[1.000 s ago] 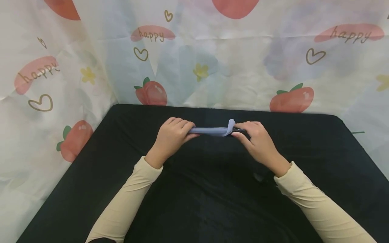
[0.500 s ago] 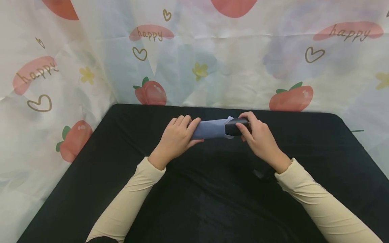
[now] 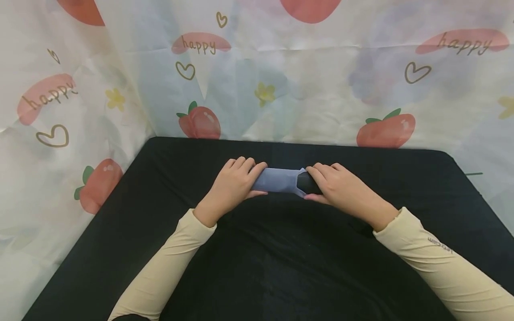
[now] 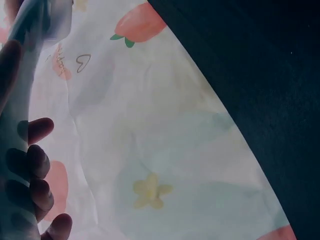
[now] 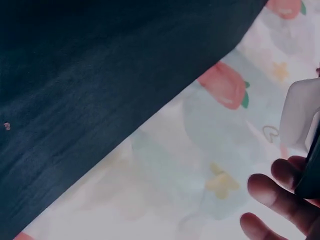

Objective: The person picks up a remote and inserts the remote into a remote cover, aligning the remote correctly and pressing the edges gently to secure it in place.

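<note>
We see both forearms, in cream sleeves, reaching up from the lower corners and slanting inward, the backs of the hands turned up towards us. Between the hands, over the black-covered table and near its far edge, lies a blue-grey piece with a black piece showing at its right end. The left hand grips the left end — fingers bent over the far side, thumb along the near edge; from the left wrist we make out fingertips wrapped past the blue-grey piece. The right hand holds the black end, its fingers curved over the far side and its thumb at the near edge. The right wrist view shows some fingertips against the black piece and others spread apart; we cannot tell how firmly they press. Behind stands the patterned backdrop.
</note>
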The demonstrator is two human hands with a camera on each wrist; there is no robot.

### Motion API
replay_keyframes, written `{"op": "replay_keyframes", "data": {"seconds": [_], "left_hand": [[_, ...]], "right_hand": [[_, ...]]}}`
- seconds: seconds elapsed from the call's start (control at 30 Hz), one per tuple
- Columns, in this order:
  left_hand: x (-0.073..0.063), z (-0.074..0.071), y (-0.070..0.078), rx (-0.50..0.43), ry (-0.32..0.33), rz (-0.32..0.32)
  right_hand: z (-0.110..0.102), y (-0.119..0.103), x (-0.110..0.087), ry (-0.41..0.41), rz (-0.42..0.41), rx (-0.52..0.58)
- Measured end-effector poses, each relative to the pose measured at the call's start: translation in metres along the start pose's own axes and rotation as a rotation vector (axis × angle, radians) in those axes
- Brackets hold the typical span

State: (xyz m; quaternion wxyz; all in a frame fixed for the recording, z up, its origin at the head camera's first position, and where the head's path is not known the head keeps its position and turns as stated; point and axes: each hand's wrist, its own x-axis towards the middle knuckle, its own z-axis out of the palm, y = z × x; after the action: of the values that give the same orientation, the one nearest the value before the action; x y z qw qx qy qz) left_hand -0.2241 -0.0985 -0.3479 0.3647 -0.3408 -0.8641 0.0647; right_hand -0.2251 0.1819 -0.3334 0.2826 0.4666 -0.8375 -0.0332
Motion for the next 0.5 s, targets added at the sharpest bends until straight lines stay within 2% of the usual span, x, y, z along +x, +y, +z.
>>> {"op": "replay_keyframes", "data": {"seconds": [0.1,0.2,0.3,0.5], "left_hand": [[-0.001,0.000,0.000,-0.042,-0.025,-0.004],[-0.003,-0.002,-0.002,-0.098,-0.049,-0.008],[-0.005,-0.005,-0.007,-0.102,-0.062,-0.025],[-0.007,-0.011,-0.010,-0.016,-0.073,-0.018]], "right_hand": [[0.000,-0.001,-0.001,-0.046,0.012,-0.009],[0.000,0.000,-0.004,-0.050,0.031,0.006],[-0.001,0.002,-0.008,-0.009,0.039,0.016],[-0.004,0.000,-0.010,0.112,-0.002,0.021]]}}
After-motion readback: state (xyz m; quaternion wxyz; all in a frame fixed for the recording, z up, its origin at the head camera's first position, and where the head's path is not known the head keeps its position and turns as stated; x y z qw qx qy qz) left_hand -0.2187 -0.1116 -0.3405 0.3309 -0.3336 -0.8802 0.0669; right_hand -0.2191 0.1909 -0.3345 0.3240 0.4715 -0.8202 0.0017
